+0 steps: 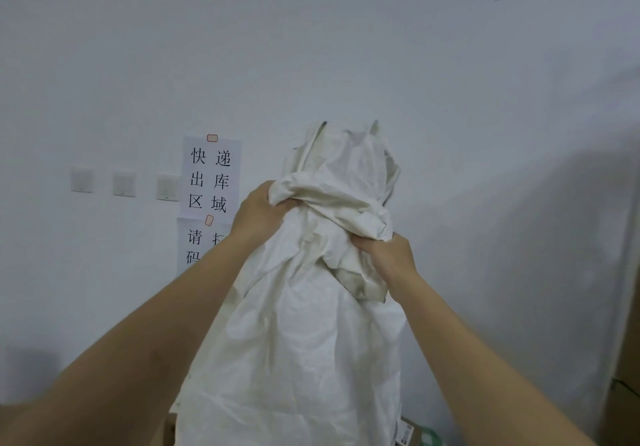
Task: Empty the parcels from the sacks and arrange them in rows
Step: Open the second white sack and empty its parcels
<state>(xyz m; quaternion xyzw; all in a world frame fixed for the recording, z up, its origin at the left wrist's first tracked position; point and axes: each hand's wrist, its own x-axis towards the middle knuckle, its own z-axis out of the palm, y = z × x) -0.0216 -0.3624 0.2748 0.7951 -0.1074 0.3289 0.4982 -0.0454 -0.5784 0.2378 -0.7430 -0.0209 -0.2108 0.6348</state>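
Observation:
A large white woven sack (pixel 298 341) hangs upright in front of me, held high against the wall. My left hand (pixel 258 215) grips a bunch of its crumpled fabric on the left side near the top. My right hand (pixel 388 258) grips the bunched fabric a little lower on the right. The top of the sack is folded and creased above both hands. Parts of parcels (pixel 412 433) show at the bottom edge beside the sack; what is inside the sack is hidden.
A pale wall fills the view. Two paper signs (pixel 211 177) with printed characters are taped to it left of the sack, beside three wall switches (pixel 123 184). A brown cardboard surface (pixel 623 359) stands at the right edge.

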